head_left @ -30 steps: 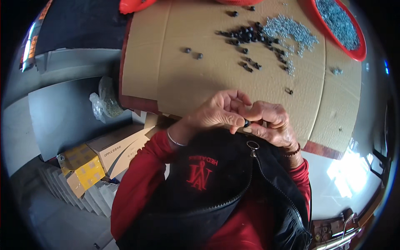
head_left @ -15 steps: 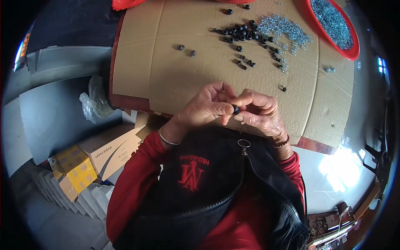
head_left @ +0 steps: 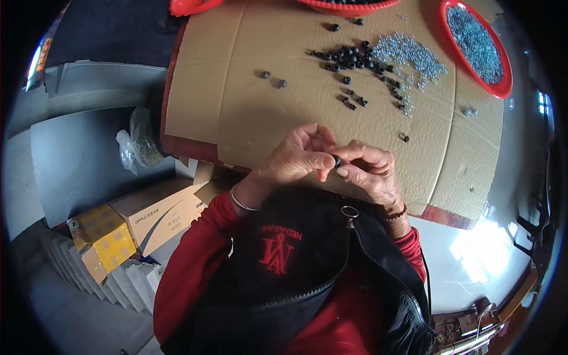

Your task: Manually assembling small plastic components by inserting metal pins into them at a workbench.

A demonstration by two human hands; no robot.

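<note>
Both hands meet above the near edge of the cardboard-covered table, fingertips pinched around one small round black plastic piece (head_left: 338, 161). My left hand (head_left: 300, 155) grips it from the left between thumb and fingers. From the other side my right hand (head_left: 371, 168) pinches it with thumb and forefinger. Farther off lies a loose cluster of round black plastic pieces (head_left: 353, 59), and beside it spreads a pile of small shiny metal parts (head_left: 408, 53). Several small black clip-like parts (head_left: 349, 103) sit nearer. Two dark balls (head_left: 282, 84) rest to the left.
At the far right stands a red basin (head_left: 507, 83) of shiny metal parts. A red basket (head_left: 349, 8) holding black pieces is at the far edge. Left of the table are a clear plastic bag (head_left: 141, 145), a cardboard box (head_left: 163, 216) and a yellow-taped box (head_left: 106, 239).
The view has shifted slightly, so the table's contents sit a little lower in the picture. Both hands keep their pinch on the black piece, with only small finger movements.
</note>
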